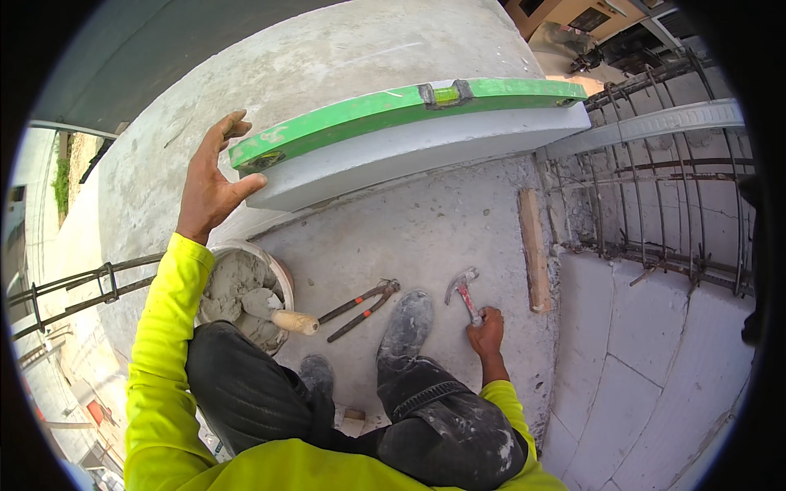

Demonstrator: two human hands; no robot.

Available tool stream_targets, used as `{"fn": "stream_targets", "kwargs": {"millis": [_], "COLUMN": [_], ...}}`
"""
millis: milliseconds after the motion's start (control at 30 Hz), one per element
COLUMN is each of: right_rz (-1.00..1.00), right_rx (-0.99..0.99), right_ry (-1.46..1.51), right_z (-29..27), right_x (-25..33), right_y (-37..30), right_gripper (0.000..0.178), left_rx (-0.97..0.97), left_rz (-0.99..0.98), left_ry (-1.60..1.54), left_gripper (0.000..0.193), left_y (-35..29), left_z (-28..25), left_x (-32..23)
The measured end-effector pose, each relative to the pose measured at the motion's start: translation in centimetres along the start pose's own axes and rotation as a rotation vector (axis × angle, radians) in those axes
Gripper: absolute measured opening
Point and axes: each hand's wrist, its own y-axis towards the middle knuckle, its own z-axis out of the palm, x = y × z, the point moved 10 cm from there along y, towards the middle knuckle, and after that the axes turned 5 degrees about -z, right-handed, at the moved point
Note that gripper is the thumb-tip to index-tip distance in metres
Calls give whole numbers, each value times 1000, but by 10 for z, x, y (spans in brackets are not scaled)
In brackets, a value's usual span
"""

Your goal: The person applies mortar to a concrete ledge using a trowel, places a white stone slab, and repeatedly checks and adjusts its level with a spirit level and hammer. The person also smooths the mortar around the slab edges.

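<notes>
A long green spirit level [344, 121] lies along the top of a pale grey block [409, 151]. My left hand [211, 184] is at the left end of both, fingers spread, thumb by the block's corner; whether the thumb touches it I cannot tell. Low on the right, my right hand [487, 333] is wrapped round the handle of a claw hammer [464, 288], its head just above the concrete floor [344, 237]. Beside my left knee, a bucket [282, 274] holds grey mortar [233, 282], with a wooden-handled trowel [291, 320] resting in it.
Pincers [360, 309] with dark handles lie on the floor between the bucket and my boot [407, 323]. A wooden strip [535, 250] lies near the right-hand block wall [622, 344]. Steel rebar [647, 172] stands at the right, and more rebar [78, 295] runs in from the left.
</notes>
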Motion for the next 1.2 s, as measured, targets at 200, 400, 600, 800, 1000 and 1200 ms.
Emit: {"fn": "stream_targets", "kwargs": {"millis": [200, 400, 600, 800, 1000, 1200], "right_rz": [-13, -40, -15, 9, 4, 1], "right_rx": [3, -4, 17, 26, 28, -64], "right_ry": [38, 37, 30, 40, 44, 68], "right_z": [-3, -3, -2, -1, -2, -7], "right_x": [0, 2, -1, -1, -2, 1], "right_y": [-1, -1, -1, -1, 0, -5], "right_gripper": [37, 38, 39, 38, 38, 33], "left_rx": [-21, 11, 21, 42, 50, 64], "left_rz": [-94, -115, -106, -110, -119, -220], "left_ry": [-47, -52, -22, -22, -82, -193], "left_gripper": [91, 82, 77, 76, 74, 67], "left_y": [-13, -16, -17, -19, -20, -23], "left_z": [-6, 2, 3, 5, 5, 8], "left_x": [34, 46, 45, 49, 54, 65]}}
